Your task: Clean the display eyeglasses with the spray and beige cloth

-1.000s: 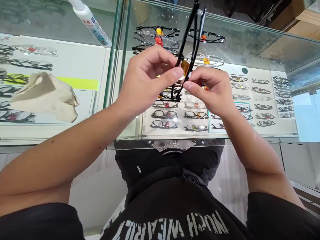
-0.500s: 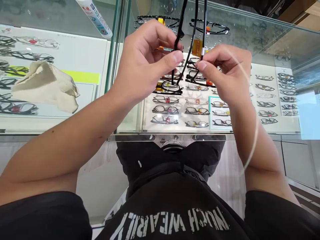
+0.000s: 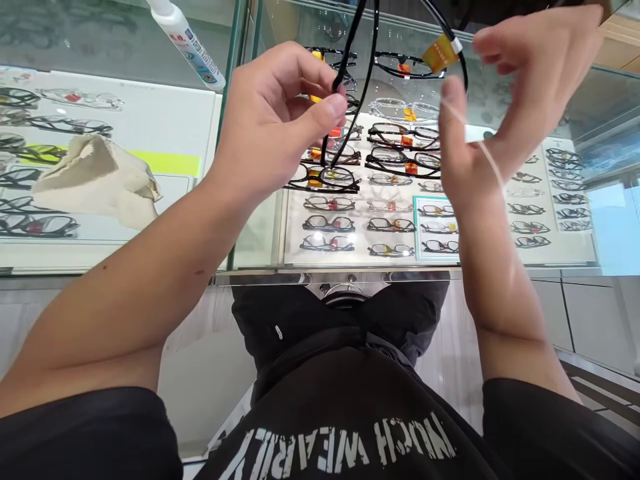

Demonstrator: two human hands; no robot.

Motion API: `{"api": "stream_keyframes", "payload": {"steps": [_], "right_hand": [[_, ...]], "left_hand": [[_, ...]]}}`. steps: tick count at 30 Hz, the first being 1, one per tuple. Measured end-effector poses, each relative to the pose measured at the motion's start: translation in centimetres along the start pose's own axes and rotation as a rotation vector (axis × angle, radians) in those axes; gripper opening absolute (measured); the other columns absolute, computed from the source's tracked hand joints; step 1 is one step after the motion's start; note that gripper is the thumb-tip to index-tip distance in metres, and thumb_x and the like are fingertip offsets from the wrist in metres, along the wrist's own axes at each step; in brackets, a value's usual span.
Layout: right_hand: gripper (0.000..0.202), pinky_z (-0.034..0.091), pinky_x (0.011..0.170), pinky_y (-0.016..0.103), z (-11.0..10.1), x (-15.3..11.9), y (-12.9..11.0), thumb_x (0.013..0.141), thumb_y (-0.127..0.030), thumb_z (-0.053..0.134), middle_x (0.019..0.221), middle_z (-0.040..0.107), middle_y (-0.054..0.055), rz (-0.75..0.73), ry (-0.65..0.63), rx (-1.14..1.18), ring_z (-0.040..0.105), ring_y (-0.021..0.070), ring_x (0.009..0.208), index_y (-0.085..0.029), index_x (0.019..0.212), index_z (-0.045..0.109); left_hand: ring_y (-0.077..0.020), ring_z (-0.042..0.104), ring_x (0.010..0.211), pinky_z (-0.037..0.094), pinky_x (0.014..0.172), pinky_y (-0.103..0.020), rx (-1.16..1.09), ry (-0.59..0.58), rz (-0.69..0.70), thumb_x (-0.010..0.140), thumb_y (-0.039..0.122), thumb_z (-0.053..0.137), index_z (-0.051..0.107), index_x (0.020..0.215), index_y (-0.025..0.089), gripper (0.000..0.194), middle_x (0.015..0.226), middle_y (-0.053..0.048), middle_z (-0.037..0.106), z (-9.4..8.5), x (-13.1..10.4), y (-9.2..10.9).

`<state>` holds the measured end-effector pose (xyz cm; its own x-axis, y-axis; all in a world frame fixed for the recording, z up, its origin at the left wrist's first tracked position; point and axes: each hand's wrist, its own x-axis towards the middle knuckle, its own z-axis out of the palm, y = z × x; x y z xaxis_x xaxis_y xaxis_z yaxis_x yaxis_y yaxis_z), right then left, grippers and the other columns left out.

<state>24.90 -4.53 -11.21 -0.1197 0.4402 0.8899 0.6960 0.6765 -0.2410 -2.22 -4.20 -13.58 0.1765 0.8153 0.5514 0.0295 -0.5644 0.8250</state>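
My left hand pinches the slim black temple arm of a pair of eyeglasses between thumb and fingers. A second black strip hangs beside it, and the front of the eyeglasses runs out of view at the top. From the right-hand temple arm dangles an orange-yellow tag by a white band. Close to that arm, my right hand is open, thumb and fingers apart, with nothing visible in it. Below both hands lies a glass display case holding rows of eyeglasses.
A white spray bottle stands or lies on the glass at the upper left. Nearby is a crumpled beige cloth. More eyeglasses show on a white panel at the left. The counter's front edge runs across my lap.
My right hand has let go of the temple arm and moved up and to the right, its fingers spreading. The tagged arm has shifted right. My left hand keeps its pinch, slightly further left.
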Motion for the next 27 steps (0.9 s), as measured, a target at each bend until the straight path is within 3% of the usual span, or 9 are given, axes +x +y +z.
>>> {"api": "stream_keyframes", "payload": {"steps": [4, 8, 13, 15, 19, 22, 25, 27], "right_hand": [[0.031, 0.053, 0.103, 0.059, 0.8, -1.1, -2.0, 0.109, -0.053, 0.055, 0.106, 0.076, 0.005, -0.109, -0.295, 0.005, 0.069, 0.0331, 0.106, -0.042, 0.133, 0.072], [0.032, 0.057, 0.1, 0.054, 1.5, -1.6, -2.4, 0.107, -0.055, 0.058, 0.118, 0.072, 0.008, -0.021, -0.486, 0.028, 0.065, 0.0339, 0.116, -0.038, 0.131, 0.071], [0.032, 0.057, 0.095, 0.053, 1.4, -1.4, -1.5, 0.108, -0.06, 0.055, 0.115, 0.066, 0.009, 0.042, -0.465, 0.014, 0.063, 0.0358, 0.121, -0.035, 0.119, 0.072], [0.032, 0.057, 0.096, 0.054, 1.4, -1.5, -1.3, 0.107, -0.061, 0.056, 0.113, 0.065, 0.01, 0.051, -0.439, -0.015, 0.062, 0.0363, 0.12, -0.034, 0.113, 0.072], [0.031, 0.056, 0.096, 0.056, 1.6, -1.8, -1.0, 0.104, -0.061, 0.06, 0.108, 0.065, 0.011, 0.065, -0.443, -0.007, 0.061, 0.0376, 0.119, -0.033, 0.104, 0.071], [0.03, 0.056, 0.096, 0.057, 1.4, -1.8, -1.0, 0.103, -0.059, 0.063, 0.109, 0.066, 0.012, 0.089, -0.506, 0.037, 0.06, 0.0393, 0.123, -0.031, 0.101, 0.071], [0.035, 0.057, 0.102, 0.061, 1.3, -1.6, -1.7, 0.103, -0.064, 0.062, 0.12, 0.067, 0.012, 0.089, -0.558, 0.085, 0.059, 0.0407, 0.131, -0.032, 0.11, 0.071], [0.045, 0.055, 0.112, 0.064, 1.4, -1.6, -2.3, 0.103, -0.071, 0.058, 0.13, 0.067, 0.013, 0.073, -0.577, 0.142, 0.059, 0.0412, 0.137, -0.034, 0.127, 0.068]], "left_hand": [[-0.0256, 0.07, 0.082, 0.059, 0.073, -0.043, 0.011, -0.009, -0.012, 0.079, 0.059, 0.096, 0.077, 0.091, 0.03, 0.038, 0.093, -0.006, 0.074, 0.8, -0.6, 0.2], [-0.0249, 0.071, 0.082, 0.061, 0.074, -0.044, 0.017, -0.013, -0.044, 0.079, 0.055, 0.098, 0.076, 0.09, 0.029, 0.036, 0.094, -0.005, 0.073, 1.2, -0.9, 0.8], [-0.0215, 0.071, 0.081, 0.053, 0.059, -0.033, -0.035, 0.032, 0.024, 0.087, 0.048, 0.094, 0.077, 0.094, 0.029, 0.027, 0.096, -0.005, 0.072, 0.3, -0.4, 0.7], [-0.0226, 0.074, 0.085, 0.055, 0.056, -0.031, -0.044, 0.07, -0.008, 0.09, 0.049, 0.092, 0.078, 0.098, 0.029, 0.026, 0.1, -0.005, 0.075, -0.3, -0.2, 0.4], [-0.026, 0.078, 0.1, 0.066, 0.063, -0.034, -0.075, 0.149, -0.107, 0.09, 0.052, 0.092, 0.074, 0.104, 0.029, 0.032, 0.107, -0.003, 0.077, -1.3, 0.2, 0.0], [-0.0244, 0.075, 0.1, 0.063, 0.062, -0.031, -0.069, 0.173, -0.082, 0.095, 0.05, 0.088, 0.072, 0.105, 0.027, 0.029, 0.106, -0.003, 0.076, -1.3, 0.2, -0.1], [-0.0242, 0.074, 0.097, 0.057, 0.058, -0.03, -0.036, 0.14, 0.017, 0.095, 0.048, 0.088, 0.073, 0.103, 0.026, 0.028, 0.106, -0.006, 0.074, -0.5, -0.1, -0.2], [-0.0247, 0.073, 0.098, 0.061, 0.067, -0.033, -0.054, 0.095, 0.063, 0.09, 0.048, 0.092, 0.074, 0.101, 0.027, 0.031, 0.108, -0.006, 0.073, 0.4, -0.5, -0.2]]}}
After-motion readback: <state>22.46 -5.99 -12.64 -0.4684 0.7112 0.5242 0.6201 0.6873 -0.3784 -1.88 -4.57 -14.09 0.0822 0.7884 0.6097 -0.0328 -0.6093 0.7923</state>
